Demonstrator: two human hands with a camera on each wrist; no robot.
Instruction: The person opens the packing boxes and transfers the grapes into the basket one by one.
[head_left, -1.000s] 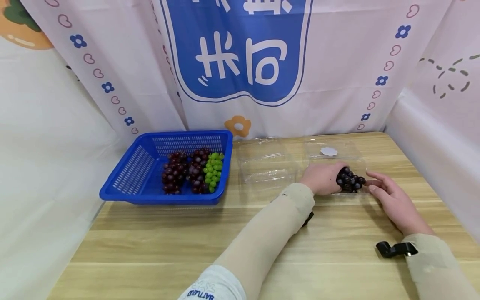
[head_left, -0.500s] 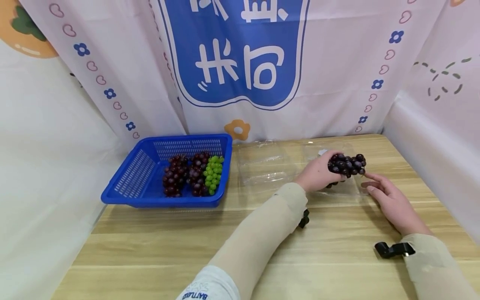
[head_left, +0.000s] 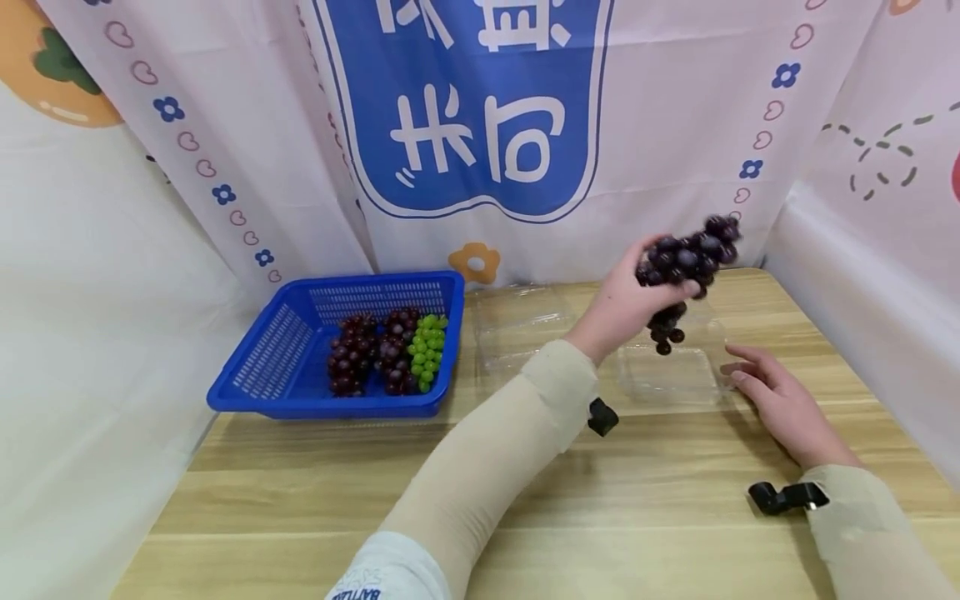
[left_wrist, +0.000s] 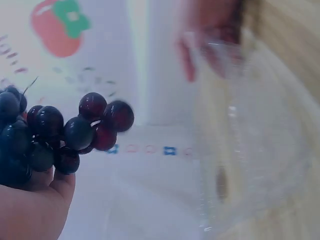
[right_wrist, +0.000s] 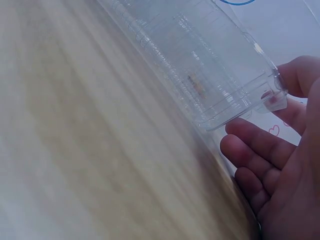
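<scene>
My left hand [head_left: 617,302] grips a bunch of dark grapes [head_left: 684,260], raised above a clear plastic box [head_left: 667,385] at the right of the table. Part of the bunch hangs below the hand, and its far end sticks out past the fingers. In the left wrist view the grapes [left_wrist: 47,132] lie across the fingers, well apart from the box. My right hand [head_left: 783,408] stays low at the box's right end. In the right wrist view its thumb and forefinger pinch the rim tab of the box [right_wrist: 200,65], while the other fingers curve loosely below.
A blue basket [head_left: 322,405] at the back left holds bunches of dark red grapes [head_left: 351,354] and a green bunch [head_left: 427,350]. Between basket and box stands another clear plastic container [head_left: 517,329]. A printed cloth [head_left: 660,150] hangs behind the wooden table [head_left: 637,525].
My left hand has lifted the dark grapes up out of the clear box, away from the table. The right hand has stayed at the box's end.
</scene>
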